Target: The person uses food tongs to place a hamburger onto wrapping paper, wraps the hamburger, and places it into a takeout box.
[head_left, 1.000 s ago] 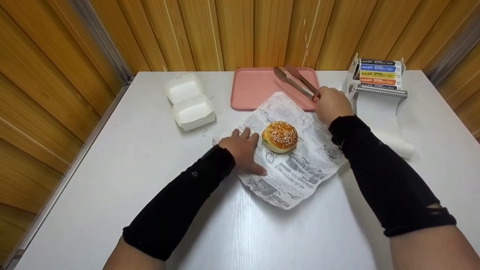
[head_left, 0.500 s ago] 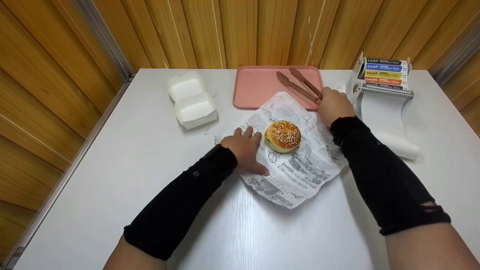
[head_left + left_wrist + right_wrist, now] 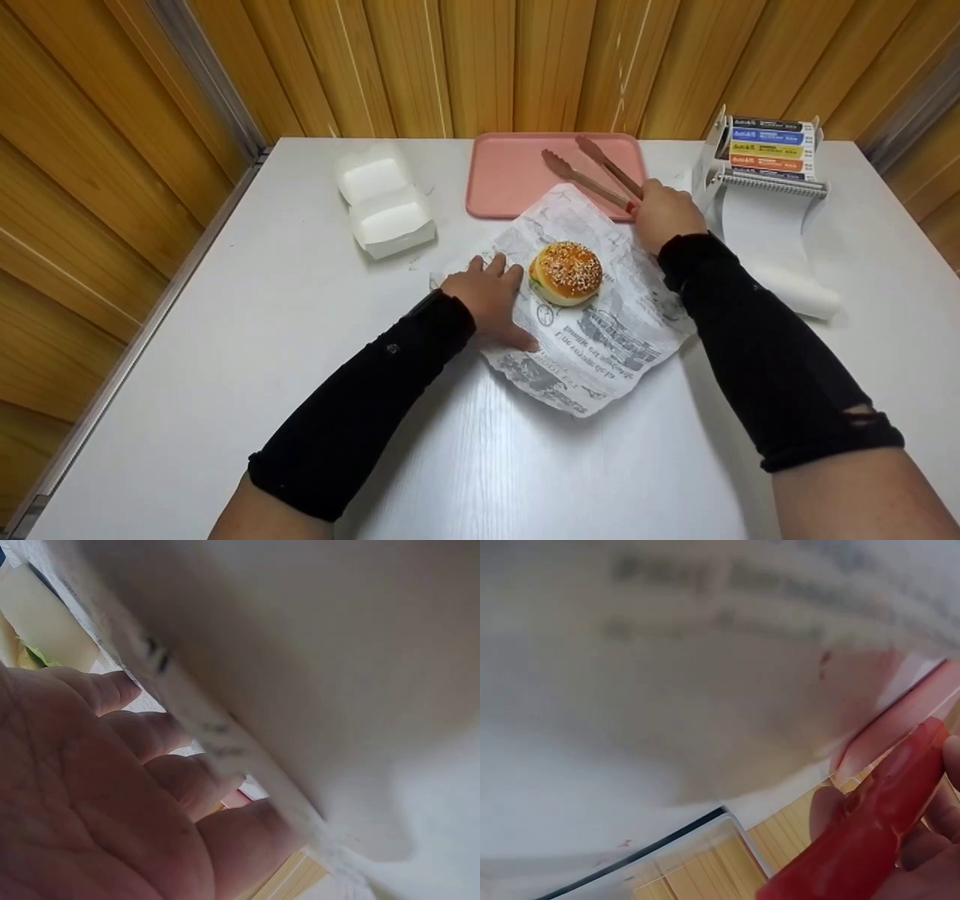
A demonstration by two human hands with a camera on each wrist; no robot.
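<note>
Left hand [image 3: 489,301] is lying flat on the near-left part of the printed wrapping paper [image 3: 592,337], fingers [image 3: 495,264] straight and spread, palm down. It is pressing the sheet against the table [image 3: 300,315], likely to keep it from sliding. The fingertips are sitting just beside the burger [image 3: 565,272], not touching it as far as the head view shows. The left wrist view is showing only palm, straight fingers and the paper's edge, close and blurred.

The burger, sesame bun up, is resting near the middle of the paper, which is lying around the centre of the table, its far corner overlapping the near edge of the pink tray [image 3: 517,176].

Right hand [image 3: 666,215] is gripping the tongs [image 3: 596,174] by the handle end, fingers curled round it. The tong tips are pointing toward the far-left corner of the table, over the tray, well apart from the burger. The two arms of the tongs are standing apart. The right wrist view is showing the red handle [image 3: 870,832] in the fingers, everything else smeared.

White clamshell box [image 3: 384,201] is lying open toward the far-left of the table. A paper dispenser [image 3: 765,161] is standing at the far-right, a white sheet trailing from it.

Against the frame half a second earlier: the tongs are spreading wider and the tips are swinging slightly left over the tray. Left hand, burger and paper are staying put.
</note>
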